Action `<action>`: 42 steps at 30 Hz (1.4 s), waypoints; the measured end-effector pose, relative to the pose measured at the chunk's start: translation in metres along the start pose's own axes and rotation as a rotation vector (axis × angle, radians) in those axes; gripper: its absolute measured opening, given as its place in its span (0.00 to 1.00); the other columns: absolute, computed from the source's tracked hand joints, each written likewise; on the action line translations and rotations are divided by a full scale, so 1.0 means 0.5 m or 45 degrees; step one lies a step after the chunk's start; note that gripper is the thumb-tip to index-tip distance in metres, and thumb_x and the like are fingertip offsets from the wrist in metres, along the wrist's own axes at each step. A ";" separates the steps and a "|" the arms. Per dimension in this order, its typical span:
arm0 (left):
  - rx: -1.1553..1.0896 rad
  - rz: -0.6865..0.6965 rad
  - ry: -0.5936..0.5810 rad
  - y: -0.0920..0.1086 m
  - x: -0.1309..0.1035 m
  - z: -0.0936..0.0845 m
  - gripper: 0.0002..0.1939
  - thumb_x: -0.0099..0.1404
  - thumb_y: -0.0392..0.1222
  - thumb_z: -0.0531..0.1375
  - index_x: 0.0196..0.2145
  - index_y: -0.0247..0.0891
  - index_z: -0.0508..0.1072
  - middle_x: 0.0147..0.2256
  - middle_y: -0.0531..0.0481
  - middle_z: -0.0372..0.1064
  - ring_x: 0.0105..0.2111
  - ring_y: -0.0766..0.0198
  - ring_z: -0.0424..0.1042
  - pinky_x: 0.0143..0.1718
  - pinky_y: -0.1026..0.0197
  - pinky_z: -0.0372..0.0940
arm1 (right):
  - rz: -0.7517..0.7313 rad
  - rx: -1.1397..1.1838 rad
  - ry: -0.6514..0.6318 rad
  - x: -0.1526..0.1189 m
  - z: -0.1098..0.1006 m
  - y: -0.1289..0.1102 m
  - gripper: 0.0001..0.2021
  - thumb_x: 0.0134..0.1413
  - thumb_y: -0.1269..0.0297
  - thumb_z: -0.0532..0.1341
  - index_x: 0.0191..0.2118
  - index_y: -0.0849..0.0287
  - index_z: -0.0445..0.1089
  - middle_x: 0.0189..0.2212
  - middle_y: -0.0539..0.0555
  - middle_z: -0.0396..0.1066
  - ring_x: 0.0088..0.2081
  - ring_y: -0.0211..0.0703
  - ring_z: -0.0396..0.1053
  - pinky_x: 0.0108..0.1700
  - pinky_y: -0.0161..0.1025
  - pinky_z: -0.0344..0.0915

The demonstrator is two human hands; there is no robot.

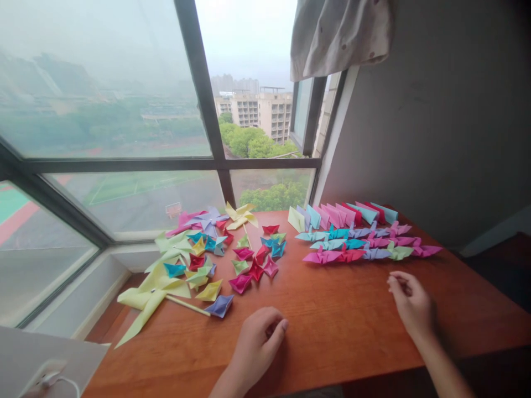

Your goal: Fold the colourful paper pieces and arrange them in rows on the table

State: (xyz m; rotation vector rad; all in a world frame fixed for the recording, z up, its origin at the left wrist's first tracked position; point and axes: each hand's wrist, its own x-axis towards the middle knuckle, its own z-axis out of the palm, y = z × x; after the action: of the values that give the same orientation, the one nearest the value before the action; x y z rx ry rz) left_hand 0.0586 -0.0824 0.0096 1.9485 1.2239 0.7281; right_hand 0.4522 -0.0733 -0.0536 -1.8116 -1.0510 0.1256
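My left hand (261,336) rests on the wooden table near its front edge, fingers curled in and thumb alongside them, with nothing seen in it. Closest to it is a purple paper boat (220,305). Over on the right, my right hand (411,303) is loosely closed, thumb close to the fingertips, and no object shows in it. Just beyond lie rows of folded paper cranes, among them a green crane (399,251) and a magenta crane (427,249). Behind the cranes stands a line of folded paper planes (332,216). Neither hand touches any paper piece.
Yellow pinwheels, one a large pinwheel (153,293) with a paper stick (188,305), lie left among several paper boats (241,283). Windows (124,83) border the table (332,331) at the back and left. A grey wall (435,121) rises at right, beside a hanging curtain (340,38).
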 end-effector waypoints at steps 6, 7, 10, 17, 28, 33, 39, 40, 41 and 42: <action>-0.144 -0.011 0.201 -0.003 -0.005 -0.009 0.10 0.69 0.43 0.53 0.35 0.37 0.73 0.30 0.48 0.72 0.29 0.62 0.70 0.30 0.64 0.63 | -0.149 0.148 -0.495 -0.139 0.088 -0.165 0.14 0.58 0.52 0.57 0.38 0.57 0.72 0.33 0.56 0.75 0.34 0.46 0.73 0.37 0.39 0.70; -0.132 -0.008 0.258 -0.007 -0.008 -0.013 0.10 0.68 0.43 0.54 0.36 0.37 0.73 0.31 0.47 0.72 0.29 0.62 0.70 0.30 0.63 0.64 | -0.189 0.150 -0.534 -0.155 0.101 -0.188 0.14 0.58 0.53 0.56 0.37 0.57 0.73 0.33 0.56 0.75 0.33 0.46 0.73 0.36 0.39 0.70; -0.005 0.016 0.429 -0.023 -0.024 -0.037 0.10 0.67 0.42 0.54 0.37 0.38 0.74 0.33 0.46 0.73 0.30 0.61 0.72 0.30 0.63 0.66 | -0.306 0.143 -0.631 -0.192 0.134 -0.242 0.13 0.60 0.56 0.55 0.36 0.57 0.73 0.31 0.56 0.75 0.32 0.46 0.73 0.35 0.38 0.70; 0.439 -0.001 0.744 -0.078 -0.080 -0.127 0.10 0.67 0.44 0.55 0.40 0.41 0.75 0.39 0.46 0.73 0.32 0.60 0.73 0.33 0.62 0.68 | -0.458 0.085 -0.733 -0.219 0.163 -0.271 0.11 0.60 0.61 0.54 0.35 0.55 0.74 0.33 0.54 0.76 0.34 0.45 0.73 0.37 0.38 0.70; 0.669 -0.016 0.800 -0.124 -0.093 -0.179 0.13 0.68 0.48 0.54 0.42 0.41 0.74 0.43 0.46 0.75 0.37 0.57 0.76 0.40 0.59 0.71 | -0.367 0.142 -0.672 -0.215 0.159 -0.269 0.13 0.60 0.59 0.54 0.35 0.56 0.75 0.32 0.55 0.76 0.32 0.46 0.74 0.35 0.38 0.71; 0.661 0.010 0.749 -0.138 -0.095 -0.173 0.13 0.68 0.47 0.54 0.41 0.41 0.75 0.40 0.47 0.76 0.37 0.57 0.77 0.40 0.60 0.71 | -0.387 0.153 -0.664 -0.214 0.159 -0.268 0.12 0.59 0.60 0.55 0.35 0.56 0.75 0.32 0.55 0.76 0.32 0.45 0.74 0.35 0.37 0.71; 0.620 0.016 0.732 -0.130 -0.096 -0.172 0.12 0.68 0.46 0.54 0.38 0.41 0.76 0.39 0.47 0.77 0.30 0.60 0.77 0.35 0.62 0.72 | -0.388 0.142 -0.678 -0.214 0.160 -0.266 0.12 0.59 0.60 0.54 0.35 0.56 0.75 0.32 0.55 0.76 0.33 0.46 0.74 0.35 0.38 0.71; 0.614 0.014 0.732 -0.129 -0.096 -0.171 0.12 0.68 0.47 0.54 0.39 0.41 0.76 0.39 0.47 0.77 0.30 0.60 0.77 0.34 0.62 0.72 | -0.388 0.141 -0.683 -0.214 0.161 -0.265 0.12 0.59 0.60 0.54 0.35 0.56 0.75 0.32 0.55 0.76 0.33 0.46 0.74 0.36 0.38 0.71; 0.609 0.014 0.732 -0.129 -0.096 -0.171 0.12 0.68 0.47 0.54 0.39 0.41 0.76 0.39 0.48 0.77 0.31 0.60 0.77 0.34 0.62 0.72 | -0.388 0.140 -0.686 -0.214 0.161 -0.265 0.12 0.60 0.60 0.54 0.35 0.56 0.75 0.32 0.55 0.76 0.33 0.46 0.74 0.36 0.38 0.71; 0.605 0.018 0.733 -0.130 -0.096 -0.170 0.12 0.68 0.46 0.54 0.39 0.41 0.76 0.39 0.48 0.77 0.32 0.60 0.77 0.35 0.62 0.72 | -0.387 0.141 -0.686 -0.214 0.161 -0.264 0.12 0.60 0.60 0.54 0.35 0.56 0.75 0.33 0.56 0.76 0.33 0.46 0.74 0.36 0.38 0.71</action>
State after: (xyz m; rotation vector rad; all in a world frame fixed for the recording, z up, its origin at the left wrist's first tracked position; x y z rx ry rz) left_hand -0.0586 -0.0839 0.0031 2.1982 1.8647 1.1386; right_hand 0.2659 -0.0752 -0.0271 -1.5280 -1.6488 0.4967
